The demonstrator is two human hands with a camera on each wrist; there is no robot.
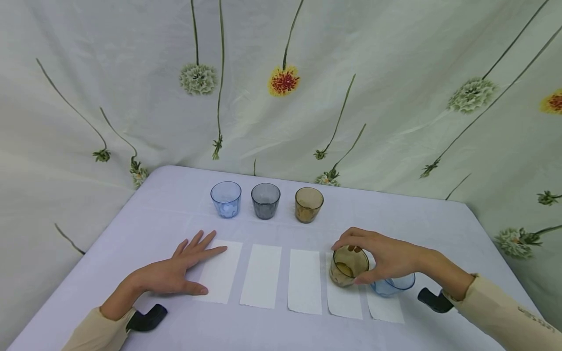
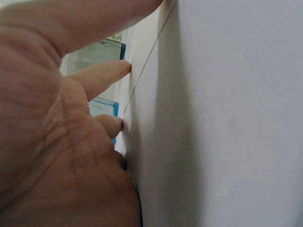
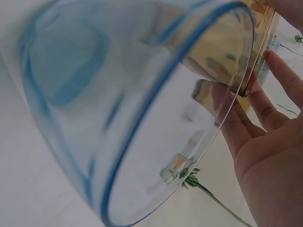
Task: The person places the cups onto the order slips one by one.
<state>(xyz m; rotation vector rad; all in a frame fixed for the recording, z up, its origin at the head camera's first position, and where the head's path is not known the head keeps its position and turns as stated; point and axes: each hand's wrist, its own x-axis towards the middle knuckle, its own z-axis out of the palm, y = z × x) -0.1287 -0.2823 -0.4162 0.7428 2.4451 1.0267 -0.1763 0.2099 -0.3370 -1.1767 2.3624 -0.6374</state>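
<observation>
My right hand (image 1: 391,253) grips an amber glass (image 1: 341,276) by its rim, thumb at the near side and fingers at the far side. The glass overlaps a white paper strip (image 1: 345,303) second from the right. Just right of it, partly behind the hand, a blue glass (image 1: 388,288) is over the rightmost strip (image 1: 386,311); it looms large in the right wrist view. My left hand (image 1: 184,268) rests with spread fingers at the leftmost paper strip (image 1: 221,275), index fingertip on the paper, holding nothing.
At the back of the table (image 1: 175,195) stand a blue glass (image 1: 226,201), a grey glass (image 1: 265,202) and another amber glass (image 1: 309,205) in a row. Two more paper strips, a left-centre one (image 1: 261,275) and a middle one (image 1: 304,282), lie in front. A flowered curtain (image 1: 246,112) hangs behind.
</observation>
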